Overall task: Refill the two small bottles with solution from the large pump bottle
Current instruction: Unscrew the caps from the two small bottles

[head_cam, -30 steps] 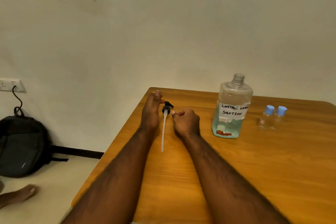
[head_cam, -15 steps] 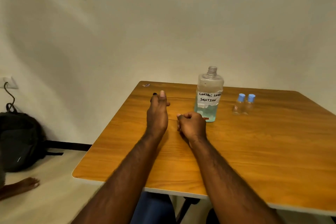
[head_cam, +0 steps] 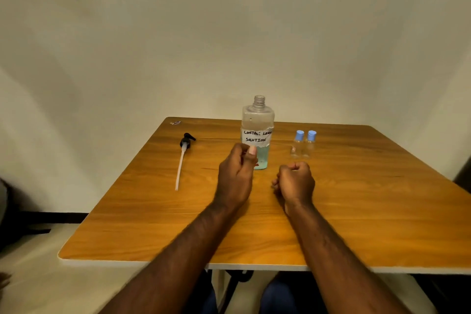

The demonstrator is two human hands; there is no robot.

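The pump [head_cam: 184, 153] is off the big bottle [head_cam: 258, 125], the two small bottles [head_cam: 297, 146] have caps on, and the left hand [head_cam: 235, 178] and right hand [head_cam: 295, 182] are curled, holding nothing.

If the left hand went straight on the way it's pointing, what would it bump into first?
Most likely the large bottle, standing right beyond the left hand; whether the two touch is unclear from this view.

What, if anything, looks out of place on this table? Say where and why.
The pump lies flat on the table, left of the big bottle, whose neck stands open. No spill shows. The small bottles stand capped.
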